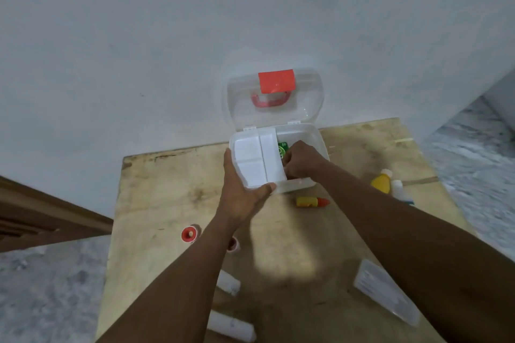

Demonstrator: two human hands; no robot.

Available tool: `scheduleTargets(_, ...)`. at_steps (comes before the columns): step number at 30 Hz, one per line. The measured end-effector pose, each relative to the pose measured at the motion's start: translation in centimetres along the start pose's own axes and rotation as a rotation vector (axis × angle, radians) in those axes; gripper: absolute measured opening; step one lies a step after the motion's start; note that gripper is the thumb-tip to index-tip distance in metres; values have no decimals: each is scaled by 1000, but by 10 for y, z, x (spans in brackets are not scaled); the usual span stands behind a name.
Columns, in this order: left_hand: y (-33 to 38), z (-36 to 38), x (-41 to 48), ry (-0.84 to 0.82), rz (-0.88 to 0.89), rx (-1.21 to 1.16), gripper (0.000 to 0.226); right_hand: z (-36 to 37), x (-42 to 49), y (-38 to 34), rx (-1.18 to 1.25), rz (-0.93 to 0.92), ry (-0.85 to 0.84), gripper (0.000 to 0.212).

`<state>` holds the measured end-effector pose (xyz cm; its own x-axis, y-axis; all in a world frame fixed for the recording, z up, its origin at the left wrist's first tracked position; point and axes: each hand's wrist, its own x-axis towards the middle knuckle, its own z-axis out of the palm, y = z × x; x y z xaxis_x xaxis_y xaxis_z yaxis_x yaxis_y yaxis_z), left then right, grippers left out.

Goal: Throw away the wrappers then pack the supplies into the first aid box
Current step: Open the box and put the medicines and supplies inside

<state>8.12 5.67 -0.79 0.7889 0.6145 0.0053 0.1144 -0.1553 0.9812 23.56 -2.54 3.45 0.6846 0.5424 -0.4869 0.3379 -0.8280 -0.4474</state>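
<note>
Plywood counter [172,198], packing underway.
Left hand [245,189] grips white divided tray [257,160]; right hand [299,160], curled at 12 o'clock, should seat green packet [282,147] flat.

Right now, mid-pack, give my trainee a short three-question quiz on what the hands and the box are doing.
1. True or false: the lid of the first aid box is shut.
2. Which hand holds the white divided tray? A) left B) right C) neither
3. Fill in: the right hand reaches into the box beside a ____ packet.

Key:
1. False; the lid stands open against the wall.
2. A; the left hand grips the tray's near edge.
3. Green. Whether the right hand grips anything is hidden.
</note>
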Motion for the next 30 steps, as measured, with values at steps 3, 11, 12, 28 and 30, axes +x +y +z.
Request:
scheduleTargets(3,1,-1,0,-3,15,1,96,1,0,1,14,10,-15,26)
scheduleTargets(11,5,1,-1,14,-2,11,96,8,2,8,-59,-56,106,22)
scheduleTargets(12,4,2,0,16,-10,15,97,8,3,9,-60,-67,126,18)
scheduleTargets(28,2,4,1,30,-110,167,102,-17,-68,64,-46,-450,419,25)
scheduleTargets(30,3,1,2,14,-133,182,104,-15,-82,76,-42,-430,400,25)
